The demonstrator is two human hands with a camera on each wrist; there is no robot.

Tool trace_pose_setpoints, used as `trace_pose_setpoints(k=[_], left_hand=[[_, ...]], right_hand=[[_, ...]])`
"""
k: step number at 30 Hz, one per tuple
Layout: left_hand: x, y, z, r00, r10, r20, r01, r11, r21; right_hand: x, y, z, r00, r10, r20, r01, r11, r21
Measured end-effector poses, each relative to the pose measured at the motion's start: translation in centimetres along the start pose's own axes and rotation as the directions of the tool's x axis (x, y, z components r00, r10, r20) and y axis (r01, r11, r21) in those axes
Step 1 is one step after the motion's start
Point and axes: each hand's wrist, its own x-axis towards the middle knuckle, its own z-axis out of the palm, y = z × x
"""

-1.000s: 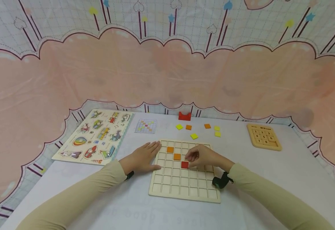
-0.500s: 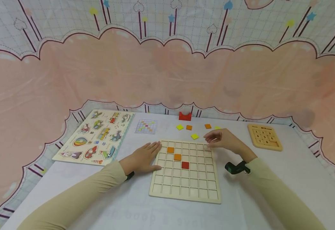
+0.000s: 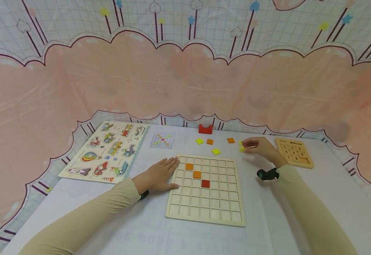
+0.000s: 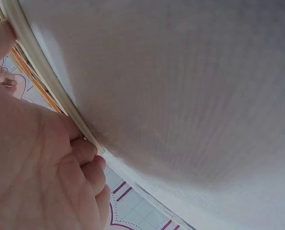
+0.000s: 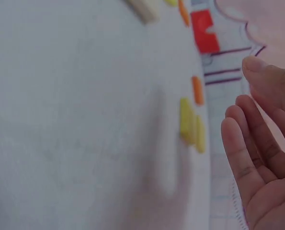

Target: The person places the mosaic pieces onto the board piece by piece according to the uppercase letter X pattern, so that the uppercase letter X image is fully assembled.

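Note:
A square wooden grid board (image 3: 218, 204) lies in the middle of the table in the head view. In its cells sit two orange tiles (image 3: 189, 166) and a red tile (image 3: 205, 183), along a diagonal. My left hand (image 3: 156, 175) rests on the board's left edge, fingers and thumb spread; the left wrist view shows its fingertips against that edge. Beyond the board's far right corner, my right hand (image 3: 262, 149) hovers by two yellow tiles (image 3: 241, 149). In the right wrist view, its fingers are loosely extended, thumb apart, holding nothing; the yellow tiles (image 5: 185, 119) stay on the table.
More yellow tiles (image 3: 216, 151) and orange tiles (image 3: 230, 140) lie behind the board, near a red notched piece (image 3: 205, 129). A patterned card (image 3: 162, 140) and a picture puzzle board (image 3: 109, 148) are at left. A wooden number puzzle (image 3: 294, 153) stands at right, close to my right forearm.
My right hand has left the red tile on the board and moved right and away from me to the yellow tiles. My left hand has stayed on the board's edge.

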Motion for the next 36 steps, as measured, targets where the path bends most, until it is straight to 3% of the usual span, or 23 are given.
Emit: trace_pose_setpoints(k=[6,12,19,25,30,36], left_hand=[[0.1,0.0,0.1,1.000,0.000,0.004,0.000,1.000,0.005],[0.0,0.1,0.1,1.000,0.009,-0.001,-0.009,1.000,0.015],[0.0,0.1,-0.1,1.000,0.001,0.006,-0.001,1.000,0.020],[-0.1,0.1,-0.3,1.000,-0.003,0.007,0.003,1.000,0.017],[-0.1,0.1,-0.3,1.000,-0.006,0.007,0.006,1.000,0.025],[-0.2,0.0,-0.2,1.000,-0.013,0.012,0.013,1.000,0.023]], right_hand=[[1.0,1.6,-0.3,0.996,0.091,-0.015,-0.092,0.994,-0.055],[1.7,2.3,0.1,0.994,0.112,0.003,-0.111,0.990,-0.082],[2.1,2.2,0.3,0.994,0.089,0.059,-0.080,0.987,-0.137],[2.1,1.9,0.3,0.990,0.069,0.123,-0.059,0.995,-0.084],[1.9,1.6,0.4,0.990,0.062,0.124,-0.054,0.996,-0.065],[1.8,1.0,0.8,0.988,0.096,0.124,-0.081,0.990,-0.118]])
